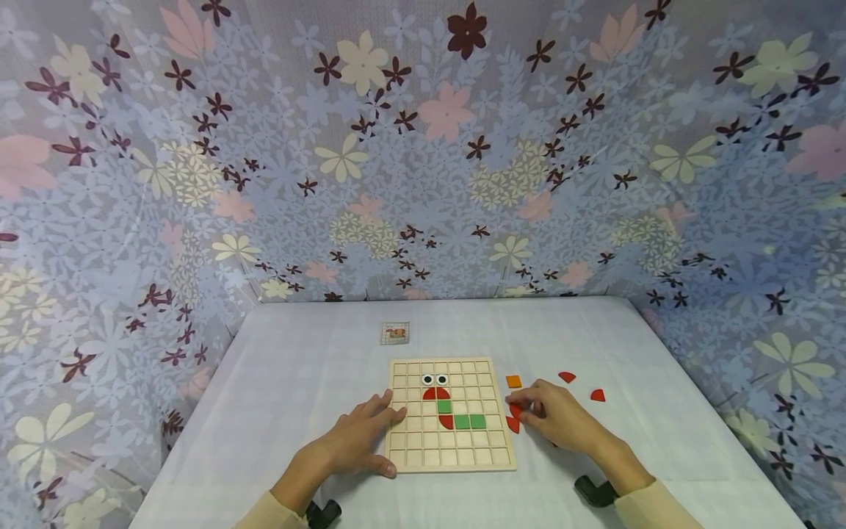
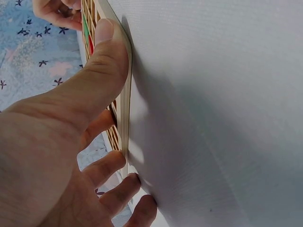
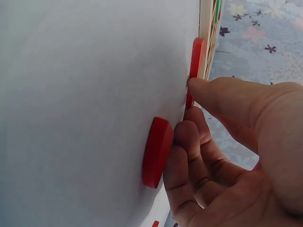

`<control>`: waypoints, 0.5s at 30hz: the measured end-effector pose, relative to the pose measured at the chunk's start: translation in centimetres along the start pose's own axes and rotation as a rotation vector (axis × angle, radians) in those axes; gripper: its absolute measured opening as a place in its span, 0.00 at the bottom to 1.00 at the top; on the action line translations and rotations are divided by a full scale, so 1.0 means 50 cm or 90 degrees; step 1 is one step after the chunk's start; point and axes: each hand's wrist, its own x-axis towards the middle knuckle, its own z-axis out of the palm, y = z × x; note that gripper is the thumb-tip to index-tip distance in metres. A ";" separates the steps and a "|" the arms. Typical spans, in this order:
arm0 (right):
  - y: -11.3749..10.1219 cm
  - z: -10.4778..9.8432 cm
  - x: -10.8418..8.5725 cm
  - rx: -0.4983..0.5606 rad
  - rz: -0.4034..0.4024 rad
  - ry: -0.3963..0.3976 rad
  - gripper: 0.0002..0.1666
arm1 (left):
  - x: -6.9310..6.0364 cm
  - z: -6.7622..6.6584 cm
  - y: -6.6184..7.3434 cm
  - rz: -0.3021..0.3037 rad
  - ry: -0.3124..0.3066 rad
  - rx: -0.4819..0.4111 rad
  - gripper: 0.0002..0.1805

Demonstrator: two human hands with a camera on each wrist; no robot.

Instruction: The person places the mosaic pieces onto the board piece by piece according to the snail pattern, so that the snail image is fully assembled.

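Note:
A wooden grid board lies on the table. On it are two googly-eye pieces, several green squares and red quarter-circle pieces. My left hand rests along the board's left side with fingers spread; its thumb lies on the frame. Just right of the board, my right hand pinches a red quarter-circle piece between thumb and fingers, partly hidden by them. Another red piece lies beside the board's edge. A further red piece is close to the curled outer fingers.
An orange square lies off the board's right edge. Two red quarter-circles are farther right. A small printed pattern card lies behind the board. Flowered cloth hangs around the table's back and sides.

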 end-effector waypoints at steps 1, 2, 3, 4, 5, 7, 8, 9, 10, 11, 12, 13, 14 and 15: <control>0.000 0.000 0.000 0.000 -0.002 0.002 0.20 | 0.000 0.000 0.000 0.000 0.000 0.000 0.58; 0.000 -0.001 0.000 0.000 -0.006 0.003 0.20 | 0.000 0.000 0.000 0.000 0.000 0.001 0.58; 0.000 -0.002 0.000 0.002 -0.011 0.004 0.19 | 0.000 0.000 0.000 0.000 0.000 0.001 0.58; 0.000 -0.002 0.000 0.004 -0.014 0.006 0.19 | 0.000 0.000 0.001 0.001 -0.001 0.000 0.58; 0.000 -0.002 0.000 0.007 -0.014 0.007 0.18 | 0.000 -0.001 0.001 0.000 -0.001 -0.001 0.58; 0.001 -0.003 0.000 0.009 -0.018 0.008 0.16 | -0.001 -0.001 0.001 0.001 -0.002 -0.003 0.57; 0.000 -0.003 0.001 0.010 -0.019 0.007 0.16 | -0.001 -0.001 0.001 0.000 -0.002 -0.005 0.57; -0.001 -0.003 0.001 0.013 -0.017 0.007 0.15 | -0.001 -0.002 0.001 0.000 -0.003 -0.006 0.57; -0.001 -0.002 0.002 0.013 -0.015 0.006 0.16 | -0.002 -0.002 0.002 0.000 -0.003 -0.005 0.57; -0.002 -0.002 0.002 0.014 -0.015 0.005 0.16 | -0.002 -0.002 0.002 -0.001 -0.003 -0.005 0.57; -0.001 -0.002 0.003 0.014 -0.014 0.004 0.17 | -0.001 -0.003 0.002 0.000 -0.003 -0.005 0.57; -0.001 -0.002 0.003 0.015 -0.013 0.003 0.18 | -0.001 -0.003 0.002 -0.001 -0.004 -0.004 0.57; -0.001 -0.001 0.003 0.015 -0.016 0.002 0.18 | -0.001 -0.003 0.002 -0.002 -0.004 -0.004 0.57; -0.001 -0.001 0.003 0.016 -0.014 0.001 0.19 | -0.001 -0.003 0.002 -0.002 -0.004 -0.004 0.57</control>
